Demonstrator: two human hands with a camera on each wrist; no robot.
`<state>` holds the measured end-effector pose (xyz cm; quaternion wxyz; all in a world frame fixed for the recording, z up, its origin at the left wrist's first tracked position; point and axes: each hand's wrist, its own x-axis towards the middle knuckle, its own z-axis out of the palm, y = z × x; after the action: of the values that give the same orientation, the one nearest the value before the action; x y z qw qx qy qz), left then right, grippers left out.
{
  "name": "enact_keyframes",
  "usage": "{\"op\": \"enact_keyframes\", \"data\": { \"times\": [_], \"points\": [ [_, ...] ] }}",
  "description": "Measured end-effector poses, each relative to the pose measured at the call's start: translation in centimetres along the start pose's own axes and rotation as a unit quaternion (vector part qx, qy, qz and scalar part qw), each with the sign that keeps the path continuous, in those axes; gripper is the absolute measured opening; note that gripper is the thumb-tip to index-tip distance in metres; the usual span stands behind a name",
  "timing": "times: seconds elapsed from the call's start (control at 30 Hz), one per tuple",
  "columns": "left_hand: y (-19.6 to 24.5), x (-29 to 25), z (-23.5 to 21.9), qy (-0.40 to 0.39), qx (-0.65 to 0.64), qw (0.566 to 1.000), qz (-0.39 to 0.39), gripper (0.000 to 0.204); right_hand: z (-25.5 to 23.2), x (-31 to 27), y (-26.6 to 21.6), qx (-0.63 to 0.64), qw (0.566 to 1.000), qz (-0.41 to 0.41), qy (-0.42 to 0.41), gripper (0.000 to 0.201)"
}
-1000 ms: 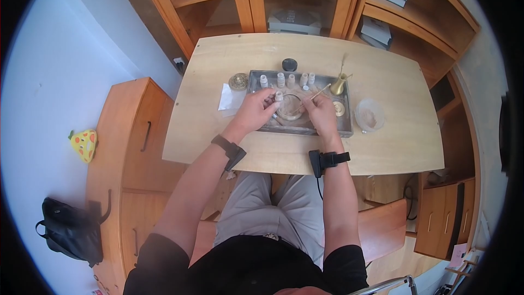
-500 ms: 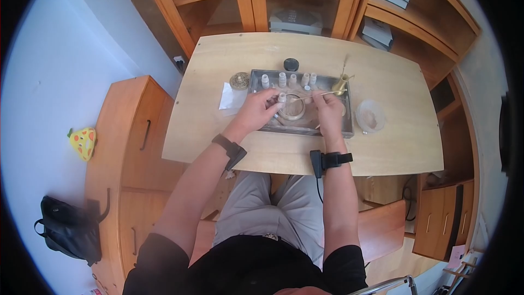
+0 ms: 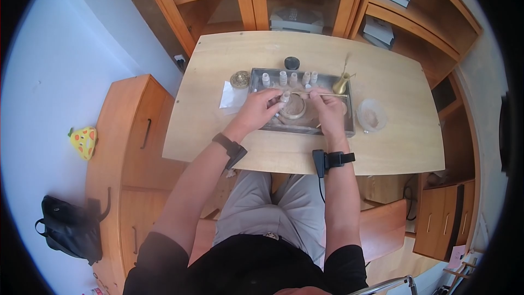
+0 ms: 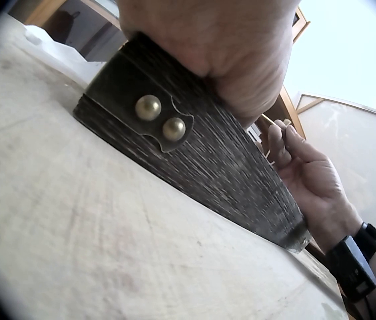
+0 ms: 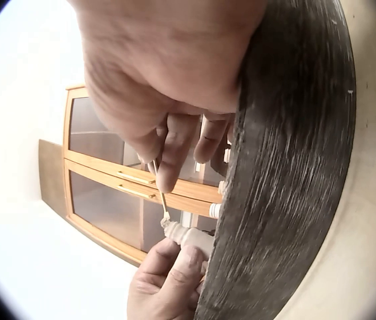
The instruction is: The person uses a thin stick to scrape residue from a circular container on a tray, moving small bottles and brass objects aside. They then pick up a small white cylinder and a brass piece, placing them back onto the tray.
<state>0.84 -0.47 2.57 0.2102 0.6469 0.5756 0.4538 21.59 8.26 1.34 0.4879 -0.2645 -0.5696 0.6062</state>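
In the head view my left hand [image 3: 255,111] grips a small whitish bottle [image 3: 285,97] upright between thumb and fingers, over the left side of a round ring-shaped dish [image 3: 295,118]. My right hand [image 3: 329,113] pinches a thin brass-coloured stick [image 3: 334,95], held nearly level and pointing left. In the right wrist view the stick's small tip is right at the mouth of the bottle [image 5: 188,235]. Both hands work over a dark wooden tray [image 3: 305,130]; its side wall fills much of both wrist views. The left fingertips are hidden in the left wrist view.
Several small bottles [image 3: 283,78] stand along the tray's back, with a brass vase [image 3: 340,84] at its right corner. A clear plastic bowl [image 3: 373,117] stands right of the tray. White paper [image 3: 232,97], a pierced round lid [image 3: 240,80] and a black jar [image 3: 292,63] surround it.
The right hand has lifted and swung the stick from slanting down into the dish to nearly level, its tip now at the bottle. The left hand and bottle have shifted slightly right.
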Motion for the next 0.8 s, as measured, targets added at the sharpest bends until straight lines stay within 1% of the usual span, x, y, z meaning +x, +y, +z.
{"op": "enact_keyframes", "data": {
  "times": [0.07, 0.17, 0.27, 0.37, 0.47, 0.57, 0.67, 0.8],
  "points": [
    [0.0, 0.1, 0.0, -0.001, -0.003, 1.0, -0.005, 0.032, -0.2, 0.1, 0.4, 0.006, 1.0, -0.003, -0.02, 0.021],
    [-0.2, 0.0, 0.0, -0.001, -0.01, 1.0, -0.019, 0.032, -0.2, 0.0, 0.3, 0.017, 1.0, -0.001, 0.008, 0.02],
    [-0.4, 0.0, 0.1, 0.006, -0.023, 0.999, -0.027, 0.032, -0.5, 0.2, 0.7, -0.014, 0.999, 0.022, 0.047, 0.02],
    [-0.5, 0.0, 0.2, 0.017, -0.036, 0.998, -0.041, 0.032, -0.4, 0.4, 1.4, -0.157, 0.986, 0.026, 0.045, 0.021],
    [-0.4, -0.1, 0.2, 0.019, -0.04, 0.998, -0.046, 0.032, -0.3, 0.7, 2.1, -0.211, 0.973, -0.077, 0.051, 0.019],
    [-0.7, 0.0, 0.1, 0.021, -0.039, 0.998, -0.038, 0.032, 0.3, 0.3, 1.8, -0.287, 0.951, -0.083, 0.076, 0.017],
    [-0.7, -0.1, 0.2, 0.022, -0.036, 0.999, -0.034, 0.032, 0.7, 0.3, 0.8, -0.296, 0.952, -0.074, 0.026, 0.015],
    [-0.3, -0.1, 0.0, 0.013, -0.034, 0.998, -0.045, 0.03, 0.7, 0.3, 0.8, -0.268, 0.963, -0.036, -0.008, 0.014]
  ]
}}
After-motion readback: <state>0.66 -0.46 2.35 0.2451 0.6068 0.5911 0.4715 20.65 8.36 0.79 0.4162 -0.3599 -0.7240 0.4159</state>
